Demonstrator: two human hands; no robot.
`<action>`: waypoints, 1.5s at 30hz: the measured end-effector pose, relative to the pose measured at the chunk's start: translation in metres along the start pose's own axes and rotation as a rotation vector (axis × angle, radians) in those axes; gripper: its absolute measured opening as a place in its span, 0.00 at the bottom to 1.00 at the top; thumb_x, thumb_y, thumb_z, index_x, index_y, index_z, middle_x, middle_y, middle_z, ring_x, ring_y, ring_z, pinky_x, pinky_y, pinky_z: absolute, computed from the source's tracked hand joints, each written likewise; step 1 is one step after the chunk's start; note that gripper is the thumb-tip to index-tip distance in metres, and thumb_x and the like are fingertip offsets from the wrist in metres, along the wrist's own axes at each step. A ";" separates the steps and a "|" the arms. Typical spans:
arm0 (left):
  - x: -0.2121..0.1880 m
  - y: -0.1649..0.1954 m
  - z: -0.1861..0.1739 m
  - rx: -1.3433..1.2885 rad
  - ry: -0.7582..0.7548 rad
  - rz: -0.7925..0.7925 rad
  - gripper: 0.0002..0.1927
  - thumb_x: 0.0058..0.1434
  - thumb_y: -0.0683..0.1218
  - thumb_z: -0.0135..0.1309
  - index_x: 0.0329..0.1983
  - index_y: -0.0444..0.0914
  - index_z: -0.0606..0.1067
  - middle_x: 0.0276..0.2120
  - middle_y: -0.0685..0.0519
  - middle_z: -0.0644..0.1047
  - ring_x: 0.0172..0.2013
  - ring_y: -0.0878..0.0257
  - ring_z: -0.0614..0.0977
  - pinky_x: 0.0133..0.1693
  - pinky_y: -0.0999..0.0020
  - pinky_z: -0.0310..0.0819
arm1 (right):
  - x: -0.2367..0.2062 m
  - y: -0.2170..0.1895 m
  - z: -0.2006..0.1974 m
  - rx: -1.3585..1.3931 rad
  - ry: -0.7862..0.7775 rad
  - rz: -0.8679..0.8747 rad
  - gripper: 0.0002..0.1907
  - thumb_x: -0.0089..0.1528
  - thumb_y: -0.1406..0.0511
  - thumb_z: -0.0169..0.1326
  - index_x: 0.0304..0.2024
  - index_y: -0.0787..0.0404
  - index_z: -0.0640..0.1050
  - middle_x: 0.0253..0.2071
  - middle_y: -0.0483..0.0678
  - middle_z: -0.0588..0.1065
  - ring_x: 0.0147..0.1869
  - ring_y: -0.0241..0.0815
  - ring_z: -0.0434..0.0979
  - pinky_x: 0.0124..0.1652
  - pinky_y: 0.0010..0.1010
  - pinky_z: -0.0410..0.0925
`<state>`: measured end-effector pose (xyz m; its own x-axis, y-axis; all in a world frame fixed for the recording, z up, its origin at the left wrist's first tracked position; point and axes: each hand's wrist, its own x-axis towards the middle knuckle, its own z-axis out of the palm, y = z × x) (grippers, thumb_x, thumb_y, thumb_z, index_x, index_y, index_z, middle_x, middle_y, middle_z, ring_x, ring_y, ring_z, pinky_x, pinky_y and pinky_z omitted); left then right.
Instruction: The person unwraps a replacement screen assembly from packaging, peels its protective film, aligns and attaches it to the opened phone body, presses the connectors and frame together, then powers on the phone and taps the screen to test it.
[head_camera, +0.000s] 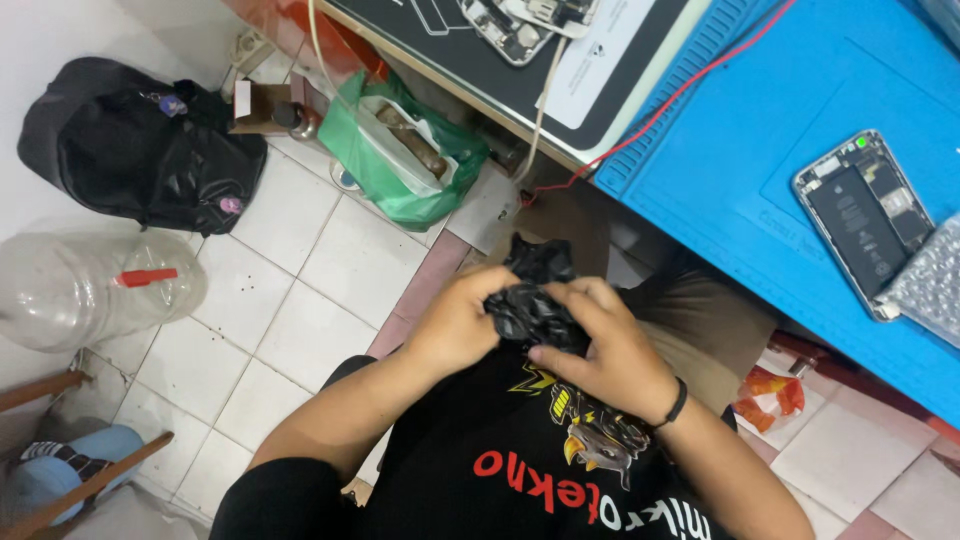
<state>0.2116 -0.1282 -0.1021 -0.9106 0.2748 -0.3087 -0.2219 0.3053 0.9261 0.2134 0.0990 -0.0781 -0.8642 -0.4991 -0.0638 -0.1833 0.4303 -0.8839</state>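
A crumpled black plastic bag (532, 300) sits between both hands, held over my lap in front of my black printed shirt. My left hand (457, 322) grips its left side with the fingers curled over the top. My right hand (606, 348) closes on its right side, thumb under the bag; a black band circles that wrist. Part of the bag sticks up above the fingers.
A blue work mat (760, 120) on the table at right carries an opened phone (866, 216) and bubble wrap (930, 285). On the tiled floor lie a green plastic bag (400, 150), a black backpack (140, 140) and a clear water jug (90, 290).
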 end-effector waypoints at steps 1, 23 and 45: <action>0.004 -0.011 -0.005 0.070 0.086 -0.005 0.11 0.57 0.40 0.63 0.42 0.37 0.77 0.36 0.48 0.80 0.41 0.55 0.83 0.45 0.61 0.76 | 0.008 0.005 0.003 0.039 -0.054 -0.014 0.37 0.51 0.63 0.70 0.60 0.65 0.72 0.49 0.55 0.71 0.54 0.50 0.74 0.53 0.34 0.67; 0.094 -0.063 -0.057 -0.162 0.232 -0.522 0.32 0.64 0.38 0.56 0.71 0.38 0.61 0.44 0.39 0.80 0.36 0.43 0.79 0.39 0.49 0.73 | 0.073 0.048 0.003 1.140 -0.044 0.722 0.24 0.65 0.69 0.50 0.64 0.69 0.69 0.57 0.53 0.73 0.59 0.43 0.76 0.60 0.42 0.71; 0.166 -0.025 -0.089 0.824 0.648 -0.106 0.14 0.52 0.43 0.58 0.41 0.36 0.82 0.40 0.36 0.79 0.43 0.40 0.77 0.50 0.51 0.69 | 0.060 0.051 -0.030 1.394 0.094 0.660 0.21 0.69 0.66 0.47 0.61 0.72 0.69 0.50 0.53 0.73 0.55 0.46 0.76 0.60 0.43 0.71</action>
<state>0.0355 -0.1714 -0.1572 -0.9667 -0.2551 0.0204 -0.2270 0.8916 0.3919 0.1380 0.1135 -0.1130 -0.6479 -0.4383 -0.6230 0.7520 -0.4987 -0.4311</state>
